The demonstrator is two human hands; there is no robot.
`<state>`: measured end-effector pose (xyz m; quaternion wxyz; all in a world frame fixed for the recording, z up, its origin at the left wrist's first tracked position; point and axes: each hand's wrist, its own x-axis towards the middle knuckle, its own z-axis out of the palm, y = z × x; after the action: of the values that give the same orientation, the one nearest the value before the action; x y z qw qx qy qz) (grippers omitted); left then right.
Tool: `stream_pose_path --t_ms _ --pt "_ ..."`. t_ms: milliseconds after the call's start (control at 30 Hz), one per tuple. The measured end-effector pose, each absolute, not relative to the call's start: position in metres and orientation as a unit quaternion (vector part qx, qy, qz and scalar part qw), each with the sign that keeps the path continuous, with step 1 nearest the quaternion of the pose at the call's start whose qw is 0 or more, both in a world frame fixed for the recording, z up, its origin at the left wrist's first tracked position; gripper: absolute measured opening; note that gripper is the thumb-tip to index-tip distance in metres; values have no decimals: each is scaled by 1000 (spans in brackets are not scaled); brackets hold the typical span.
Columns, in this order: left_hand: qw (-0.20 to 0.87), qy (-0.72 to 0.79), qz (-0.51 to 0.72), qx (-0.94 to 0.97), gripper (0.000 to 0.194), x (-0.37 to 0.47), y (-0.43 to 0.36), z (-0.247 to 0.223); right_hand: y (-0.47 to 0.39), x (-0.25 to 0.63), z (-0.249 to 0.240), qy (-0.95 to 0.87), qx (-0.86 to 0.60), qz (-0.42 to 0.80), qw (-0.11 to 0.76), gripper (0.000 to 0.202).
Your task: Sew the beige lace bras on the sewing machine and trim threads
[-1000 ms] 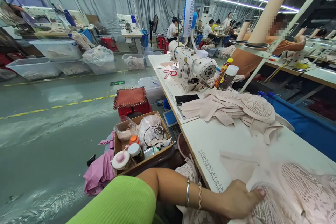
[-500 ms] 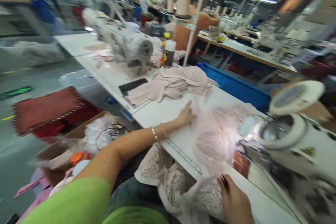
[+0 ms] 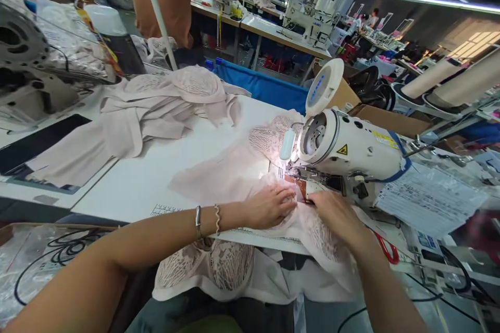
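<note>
A white sewing table (image 3: pixel 136 182) crosses a crowded workshop, a machine (image 3: pixel 31 62) and bottle (image 3: pixel 117 39) at its left end. Beside them, a heap of pale pink pieces (image 3: pixel 156 99) spreads over the top; beyond, a person in orange (image 3: pixel 162 0) stands by a blue cloth bin (image 3: pixel 260 83). At center, the left hand (image 3: pixel 269 205) lies palm down, fingers extended and pressing pale lace fabric (image 3: pixel 265 140) just beside the lit needle area of the sewing machine (image 3: pixel 336 140). The right hand (image 3: pixel 332 210) meets the cloth there, fingers bent; whether they pinch it cannot be told. Along the near edge, marked with a ruler scale (image 3: pixel 265 234), lace cups (image 3: pixel 211 265) hang toward the lap. Bare tabletop opens between heap and left forearm; at right, the machine, a papered sheet (image 3: pixel 425 197) and red-handled scissors (image 3: pixel 386 250) crowd the right forearm's space.
</note>
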<state>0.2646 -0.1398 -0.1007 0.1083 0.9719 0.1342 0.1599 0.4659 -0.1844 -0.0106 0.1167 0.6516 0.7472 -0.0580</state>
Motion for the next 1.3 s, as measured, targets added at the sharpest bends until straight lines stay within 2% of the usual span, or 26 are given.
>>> stream_pose_path --t_ms 67,167,267,367,533,633,833,1300 --pt "140 102 164 971 47 263 -122 -98 -171 463 -33 741 671 -24 33 26" --pt "208 89 178 957 28 258 -98 -95 -155 451 -69 700 705 -38 -109 10" --pt "228 163 197 939 30 260 -86 -97 -147 444 -90 625 762 -48 -162 15" --pt "191 214 211 934 30 266 -90 -104 -149 445 -96 610 767 -42 -194 25" --pt "-18 202 180 963 48 267 -110 -115 -158 445 -100 647 734 -9 -206 23" --pt "-68 188 156 967 45 266 -116 -115 -160 443 -103 646 738 -2 -197 17" --pt "-11 172 158 972 42 266 -112 -112 -162 442 -109 650 737 -8 -183 6" --pt "40 149 164 974 25 262 -99 -102 -165 438 -112 734 648 95 -180 34"
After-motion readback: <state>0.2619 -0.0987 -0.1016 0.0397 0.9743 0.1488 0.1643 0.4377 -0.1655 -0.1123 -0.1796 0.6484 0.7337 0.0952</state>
